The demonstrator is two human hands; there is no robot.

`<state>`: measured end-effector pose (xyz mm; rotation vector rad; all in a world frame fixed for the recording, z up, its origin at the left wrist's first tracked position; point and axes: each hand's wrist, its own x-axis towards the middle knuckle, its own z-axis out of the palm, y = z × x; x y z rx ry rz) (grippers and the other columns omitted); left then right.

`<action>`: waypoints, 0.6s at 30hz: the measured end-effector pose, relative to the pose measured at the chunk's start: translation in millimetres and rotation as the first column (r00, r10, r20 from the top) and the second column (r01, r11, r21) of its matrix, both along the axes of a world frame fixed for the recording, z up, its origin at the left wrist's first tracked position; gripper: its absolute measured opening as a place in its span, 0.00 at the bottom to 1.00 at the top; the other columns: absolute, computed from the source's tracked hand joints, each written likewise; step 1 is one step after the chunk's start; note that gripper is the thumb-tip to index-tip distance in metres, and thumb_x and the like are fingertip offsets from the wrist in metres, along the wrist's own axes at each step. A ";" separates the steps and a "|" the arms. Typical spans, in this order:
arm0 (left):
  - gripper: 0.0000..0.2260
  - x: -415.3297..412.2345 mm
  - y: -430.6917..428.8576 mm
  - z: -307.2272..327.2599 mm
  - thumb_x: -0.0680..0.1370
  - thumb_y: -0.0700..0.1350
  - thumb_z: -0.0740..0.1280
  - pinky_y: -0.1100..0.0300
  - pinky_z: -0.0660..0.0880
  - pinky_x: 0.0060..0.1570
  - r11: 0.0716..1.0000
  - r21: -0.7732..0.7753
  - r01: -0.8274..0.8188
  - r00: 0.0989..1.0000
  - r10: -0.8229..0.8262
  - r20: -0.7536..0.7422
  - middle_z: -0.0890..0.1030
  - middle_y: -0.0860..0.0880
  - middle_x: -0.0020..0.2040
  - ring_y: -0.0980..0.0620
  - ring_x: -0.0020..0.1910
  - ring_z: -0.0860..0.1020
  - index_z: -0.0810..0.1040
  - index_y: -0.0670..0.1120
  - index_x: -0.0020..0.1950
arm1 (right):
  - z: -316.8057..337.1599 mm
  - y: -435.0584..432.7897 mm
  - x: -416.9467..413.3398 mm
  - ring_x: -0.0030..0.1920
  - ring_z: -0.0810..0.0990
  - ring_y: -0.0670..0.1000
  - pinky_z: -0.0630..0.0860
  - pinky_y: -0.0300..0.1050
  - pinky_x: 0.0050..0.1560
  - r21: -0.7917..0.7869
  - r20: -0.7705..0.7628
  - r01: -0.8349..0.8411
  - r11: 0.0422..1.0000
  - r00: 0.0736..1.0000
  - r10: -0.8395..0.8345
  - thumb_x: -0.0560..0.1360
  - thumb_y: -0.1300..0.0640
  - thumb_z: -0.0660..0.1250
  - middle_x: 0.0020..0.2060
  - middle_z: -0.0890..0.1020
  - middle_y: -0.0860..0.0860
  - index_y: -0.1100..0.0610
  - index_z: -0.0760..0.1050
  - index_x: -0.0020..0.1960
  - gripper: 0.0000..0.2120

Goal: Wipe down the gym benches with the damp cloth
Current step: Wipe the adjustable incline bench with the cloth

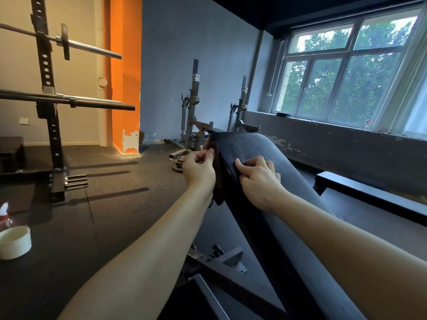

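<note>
Two hands on a black textured padded bench (254, 146): left hand (199, 173) grips a dark brown cloth (216, 155) against its side edge; right hand (260, 181), fingers curled, empty, rests beside it.

I am in a gym, in its free-weights part. At my left a black steel rack (47, 88) with rows of holes carries barbells (92, 48) across it. By the grey far wall are two squat stands (193, 105), and some weight plates (179, 165) lie on the floor (115, 199) near them. The floor is of dark speckled rubber mats. Before me is a padded bench (249, 146) on a steel frame, and a low flat bench (374, 196) runs under the window (346, 72).
</note>
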<state>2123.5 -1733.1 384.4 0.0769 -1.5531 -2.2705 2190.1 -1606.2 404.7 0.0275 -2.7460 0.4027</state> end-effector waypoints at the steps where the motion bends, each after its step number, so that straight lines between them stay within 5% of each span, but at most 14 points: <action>1: 0.03 8.1 3.1 -7.1 0.80 0.48 0.71 0.52 0.81 0.53 1.000 -0.013 0.018 1.000 -0.019 -0.018 0.82 0.50 0.49 0.51 0.50 0.82 0.79 0.51 0.49 | 0.1 0.4 -0.3 0.73 0.57 0.55 0.53 0.56 0.74 -0.005 -0.002 -0.002 1.000 1.000 0.002 0.83 0.54 0.53 0.71 0.65 0.48 0.40 0.64 0.79 0.25; 7: 0.03 38.1 16.6 -45.8 0.79 0.47 0.72 0.57 0.81 0.49 0.988 -0.148 0.044 0.990 -0.063 -0.126 0.83 0.48 0.49 0.52 0.49 0.83 0.81 0.50 0.48 | -0.7 4.4 -2.1 0.72 0.57 0.54 0.52 0.55 0.74 -0.034 -0.017 -0.021 0.999 1.000 0.021 0.83 0.54 0.54 0.71 0.66 0.47 0.40 0.64 0.79 0.25; 18: 0.04 -1.0 3.7 12.8 0.80 0.48 0.71 0.55 0.80 0.50 0.989 -0.105 -0.108 0.993 0.102 -0.059 0.80 0.52 0.45 0.51 0.46 0.80 0.78 0.48 0.48 | -3.9 2.8 1.4 0.73 0.57 0.54 0.53 0.53 0.74 -0.044 -0.030 -0.027 0.999 0.999 0.026 0.84 0.53 0.54 0.72 0.66 0.47 0.39 0.65 0.78 0.23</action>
